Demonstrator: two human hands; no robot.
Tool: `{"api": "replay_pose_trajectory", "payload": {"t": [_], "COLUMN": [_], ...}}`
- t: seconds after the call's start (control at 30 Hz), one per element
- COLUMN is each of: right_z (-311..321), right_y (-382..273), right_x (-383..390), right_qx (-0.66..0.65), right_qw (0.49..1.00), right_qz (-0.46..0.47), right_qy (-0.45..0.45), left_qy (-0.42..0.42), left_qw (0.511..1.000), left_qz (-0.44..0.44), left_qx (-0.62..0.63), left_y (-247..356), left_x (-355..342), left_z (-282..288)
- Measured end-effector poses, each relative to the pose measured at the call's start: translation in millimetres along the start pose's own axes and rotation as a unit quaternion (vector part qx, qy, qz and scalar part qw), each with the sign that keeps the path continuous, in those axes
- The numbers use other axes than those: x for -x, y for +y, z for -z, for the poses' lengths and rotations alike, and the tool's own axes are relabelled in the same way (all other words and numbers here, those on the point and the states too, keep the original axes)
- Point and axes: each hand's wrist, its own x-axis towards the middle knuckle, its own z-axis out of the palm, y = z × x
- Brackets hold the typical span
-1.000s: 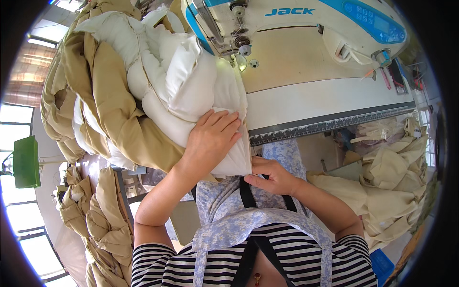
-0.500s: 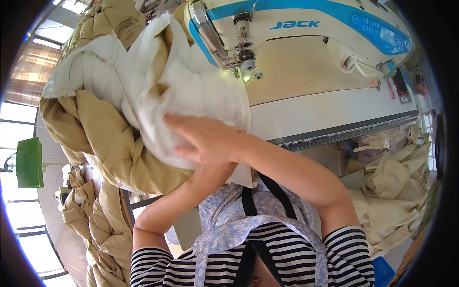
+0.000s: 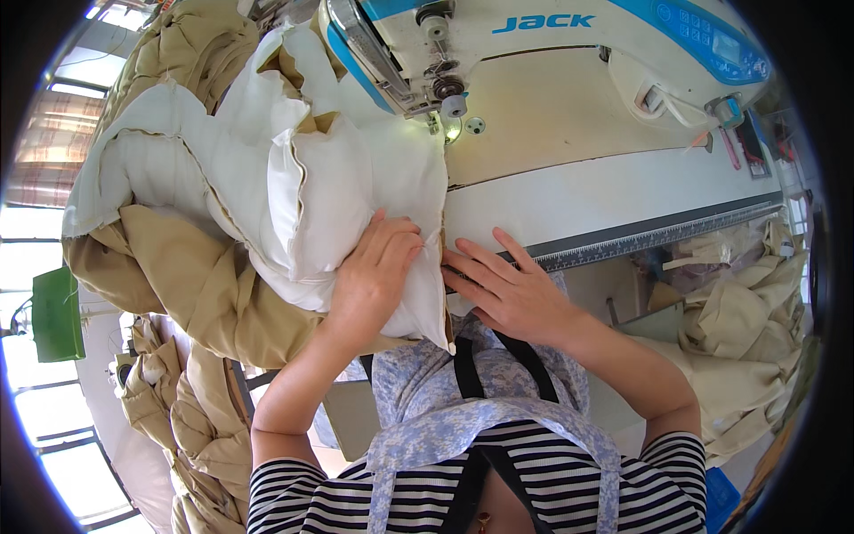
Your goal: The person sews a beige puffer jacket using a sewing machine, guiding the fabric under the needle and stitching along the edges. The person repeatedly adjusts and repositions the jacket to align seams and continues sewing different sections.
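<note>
A puffy garment piece (image 3: 400, 169), white on its upper face and khaki beneath, lies across the sewing machine table. Its right edge runs from under the needle area of the sewing machine (image 3: 436, 98) down toward my lap. My left hand (image 3: 374, 276) rests on the white fabric, its fingers bent and closed over a bit of it near that edge; the thumb is hidden. Just right of the edge, my right hand (image 3: 511, 285) has its fingers spread, the fingertips reaching the fabric's border.
A ruler strip (image 3: 658, 233) runs along the table's front edge. Khaki padded pieces (image 3: 209, 418) hang at the left, and pale cloth (image 3: 738, 329) is heaped at the right. A green box-like object (image 3: 56, 314) stands by the windows at far left.
My hands, crossed over each other before, are now apart on either side of the fabric's edge. The right hand has moved right, and the white fabric's folds have settled flatter.
</note>
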Motion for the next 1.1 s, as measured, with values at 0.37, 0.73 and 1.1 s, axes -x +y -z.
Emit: {"api": "replay_pose_trajectory", "payload": {"t": [0.37,0.73,1.1], "right_z": [-6,13,19], "right_y": [6,16,19], "right_x": [-29,-21,-18], "right_qx": [-0.173,-0.229,-0.235], "right_qw": [0.974,0.963,0.965], "right_qz": [0.088,0.120,0.099], "right_qy": [0.121,0.075,0.063], "left_qy": [0.024,-0.161,-0.197], "left_qw": [1.000,0.977,0.976], "left_qz": [-0.001,-0.127,-0.090], "left_qx": [0.018,-0.055,0.003], "left_y": [-12,1,-5], "left_x": [-43,-33,-31], "left_z": [34,11,10]}}
